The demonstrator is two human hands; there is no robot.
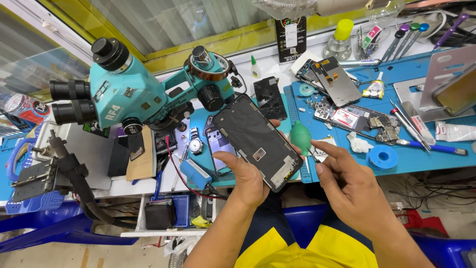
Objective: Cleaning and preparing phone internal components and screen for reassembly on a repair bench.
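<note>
Below the microscope [134, 89], just to its right, our left hand [246, 176] grips a detached phone screen [257, 140] from underneath, thumb lying on its near long edge and fingertips curling past the far edge. We hold the screen tilted, its back toward us: a black, glossy rectangle with a small pale square patch toward its lower half and a yellowish component at the bottom corner. Our right hand [347, 186] hovers just right of the screen's lower corner, thumb and forefinger pinched on a thin tool [313, 156] whose tip points at that corner; we cannot tell whether the tip touches.

Right of the microscope, a blue mat [421, 156] carries an opened phone [361, 121], a roll of blue tape [382, 157], a blue-handled tool [431, 147] and a green blower [300, 136]. Another phone [219, 146] lies face up directly under the screen, beside a wristwatch [195, 145]. Behind the microscope runs a yellow-framed glass partition [163, 22]. Beneath it, the white bench edge gives way to a blue chair seat and our yellow-and-navy clothing.
</note>
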